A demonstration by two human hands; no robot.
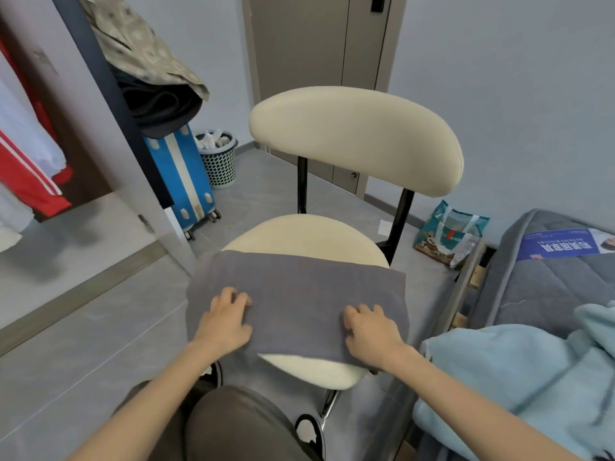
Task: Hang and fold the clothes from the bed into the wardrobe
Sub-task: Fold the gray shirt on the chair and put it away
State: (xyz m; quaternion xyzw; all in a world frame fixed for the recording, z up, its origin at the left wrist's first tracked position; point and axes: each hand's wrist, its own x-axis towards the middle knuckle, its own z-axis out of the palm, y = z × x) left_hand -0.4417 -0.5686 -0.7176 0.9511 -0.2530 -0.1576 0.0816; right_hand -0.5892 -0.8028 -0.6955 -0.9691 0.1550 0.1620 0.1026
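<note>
Both hands, left (226,324) and right (369,334), pressed down with loose fingers, gripping nothing, on a grey cloth (299,287) folded beneath them on the chair (356,138). Clothes hung in the wardrobe (88,173) beyond the left hand — a blue heap (499,377) remained on the bed (549,294) beside the right.

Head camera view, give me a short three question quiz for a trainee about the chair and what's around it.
1. True or false: the folded grey cloth lies on the seat of the cream chair.
2. What stands on the floor left of the chair? A) blue suitcase B) bicycle C) fridge
3. Fill in: the left hand and right hand both rest on the ____.
Key: 1 true; 2 A; 3 cloth.
</note>
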